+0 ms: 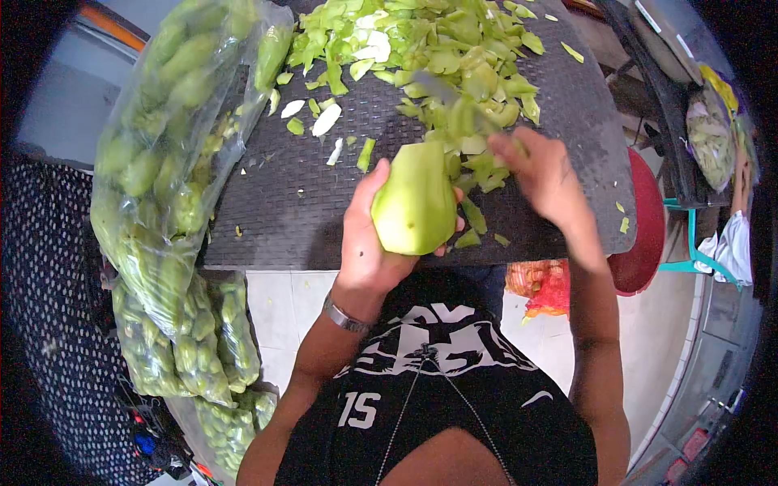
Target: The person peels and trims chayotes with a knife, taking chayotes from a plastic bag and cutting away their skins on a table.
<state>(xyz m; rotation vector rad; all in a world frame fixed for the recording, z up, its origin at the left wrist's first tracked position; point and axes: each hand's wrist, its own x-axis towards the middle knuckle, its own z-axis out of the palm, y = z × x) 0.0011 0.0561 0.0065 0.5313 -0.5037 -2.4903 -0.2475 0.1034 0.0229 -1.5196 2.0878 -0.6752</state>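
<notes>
My left hand (pixel 362 231) is closed around a peeled, pale green, pear-shaped chayote (pixel 415 202) at the front edge of the table. Flat cut facets run along its surface, and a small dark spot shows low on it. To its right, my right hand (pixel 539 170) is raised and closed on a knife, apart from the chayote. The knife's greyish blade (pixel 438 87) points up and left, smeared by motion. Beneath and beyond it, a large heap of green peelings (pixel 478 61) covers the far part of the table. A few pale scraps (pixel 327 120) lie left of the heap.
The dark textured table (pixel 275 211) bears a long clear plastic bag (pixel 154 162) of green produce at left. More filled bags (pixel 194 348) stand below it. A red round stool or tub (pixel 640 219) stands at right, near a teal stool frame (pixel 689 243). A red net bag (pixel 539 287) lies underneath.
</notes>
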